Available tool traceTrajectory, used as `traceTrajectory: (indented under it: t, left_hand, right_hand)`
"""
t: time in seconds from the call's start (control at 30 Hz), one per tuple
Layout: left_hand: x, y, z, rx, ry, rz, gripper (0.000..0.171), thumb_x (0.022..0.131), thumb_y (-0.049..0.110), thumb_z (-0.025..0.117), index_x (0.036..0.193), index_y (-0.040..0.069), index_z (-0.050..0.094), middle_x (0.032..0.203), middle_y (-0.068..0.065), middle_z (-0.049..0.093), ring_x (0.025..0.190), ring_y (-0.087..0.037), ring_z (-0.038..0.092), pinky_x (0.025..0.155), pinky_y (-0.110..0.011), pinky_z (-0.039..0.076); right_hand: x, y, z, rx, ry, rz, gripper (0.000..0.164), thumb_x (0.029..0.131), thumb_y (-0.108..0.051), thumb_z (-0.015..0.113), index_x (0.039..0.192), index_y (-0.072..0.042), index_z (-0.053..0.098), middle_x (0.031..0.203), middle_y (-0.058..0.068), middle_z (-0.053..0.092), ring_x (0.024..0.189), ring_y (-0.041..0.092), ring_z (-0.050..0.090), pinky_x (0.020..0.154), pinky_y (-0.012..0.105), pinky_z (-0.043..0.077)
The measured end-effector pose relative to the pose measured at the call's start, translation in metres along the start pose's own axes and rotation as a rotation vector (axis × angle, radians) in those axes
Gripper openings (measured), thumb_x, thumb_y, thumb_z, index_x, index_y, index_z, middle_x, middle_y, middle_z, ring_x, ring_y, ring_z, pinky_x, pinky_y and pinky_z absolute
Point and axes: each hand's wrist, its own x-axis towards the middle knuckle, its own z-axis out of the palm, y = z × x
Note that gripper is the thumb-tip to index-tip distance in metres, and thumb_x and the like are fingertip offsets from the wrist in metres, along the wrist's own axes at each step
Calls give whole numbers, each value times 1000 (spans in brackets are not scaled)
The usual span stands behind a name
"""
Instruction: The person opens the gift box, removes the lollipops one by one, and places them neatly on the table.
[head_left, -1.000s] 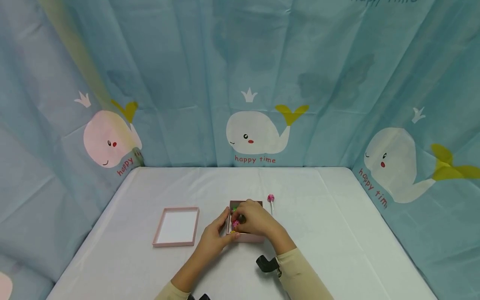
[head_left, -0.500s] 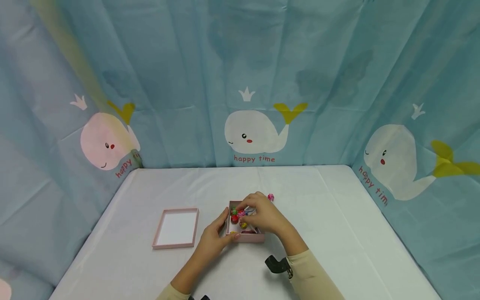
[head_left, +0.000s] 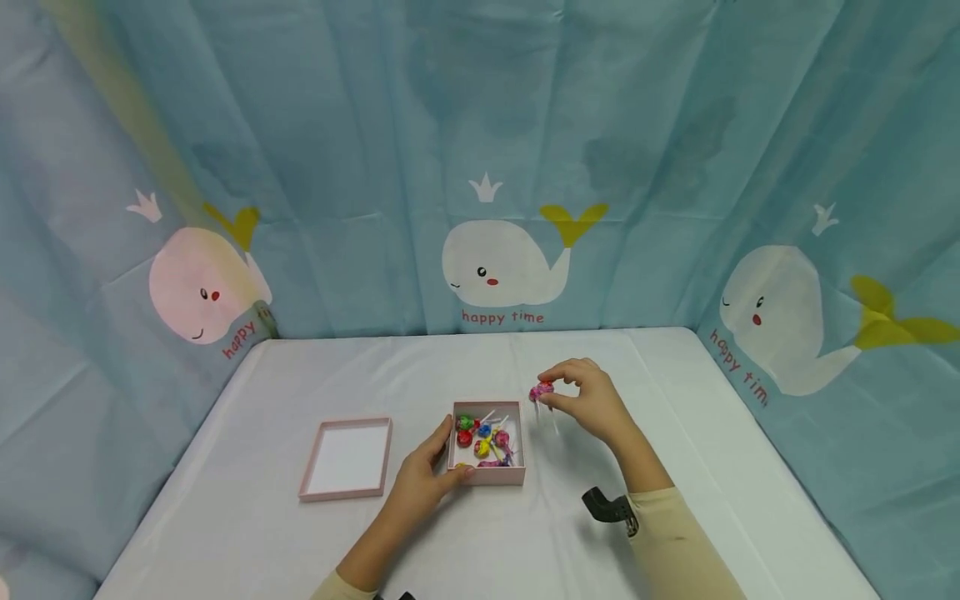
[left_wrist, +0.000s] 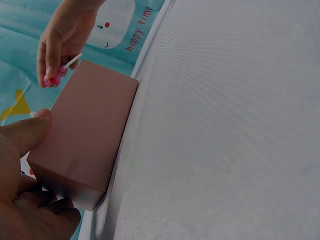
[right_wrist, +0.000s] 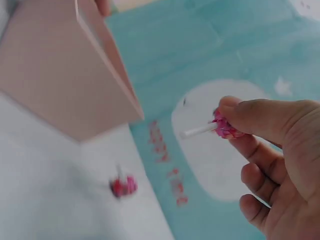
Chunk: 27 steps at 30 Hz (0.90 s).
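Observation:
My right hand (head_left: 598,407) pinches a pink-wrapped lollipop (right_wrist: 225,126) by its head, between thumb and fingers. The white stick points away from the fingers in the right wrist view. Below it on the table lies another pink lollipop (right_wrist: 123,186), blurred. A lidless pink box (head_left: 501,477) stands left of that hand. Inside are several lollipops in red, green, blue, yellow and pink wrappers, with white sticks. My left hand (head_left: 422,477) grips the box at its near left corner, thumb on the front wall (left_wrist: 90,120) and fingers along the left side.
The pink-rimmed box lid (head_left: 347,458) lies inside-up at the left on the white-covered table (head_left: 240,533). A blue curtain (head_left: 360,167) with whale prints borders the table's back and both sides.
My right hand has come out of the box with a pink lollipop and moved right and back, over the lollipop on the table. My left hand keeps its hold on the box.

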Motion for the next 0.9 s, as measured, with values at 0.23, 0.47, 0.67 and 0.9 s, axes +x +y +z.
traceTrajectory:
  t: [0.23,0.47,0.67,0.9]
  left_hand:
    - [-2,-1,0,1,8,3,93,84,25,86,161,13,34,166,-1,31,153,-27,29,122,-42,29]
    - [0,-2,1,10,12,13,92,84,27,86,160,14,35,166,-2,32,153,-28,30,122,-43,30]
    - [-1,-3,1,11,13,15,91,84,28,85,160,14,36,166,-3,33,153,-30,30,122,-45,29]
    - [0,-3,-1,2,11,17,94,83,28,86,160,15,35,166,-1,31,153,-27,29,122,-41,28]
  right_hand:
    - [12,43,-4,91,4,140,31,88,-27,84,115,-15,77,106,-1,75,107,30,60,94,45,49]
    - [19,79,10,91,-28,273,33,88,-32,83,116,-16,77,108,2,76,109,25,61,82,32,51]
    - [22,94,21,136,-45,310,33,87,-28,84,116,-14,78,109,2,76,107,23,63,91,37,51]
    - [25,104,31,178,-39,324,30,89,-24,82,116,-11,77,110,4,77,108,22,67,100,43,50]
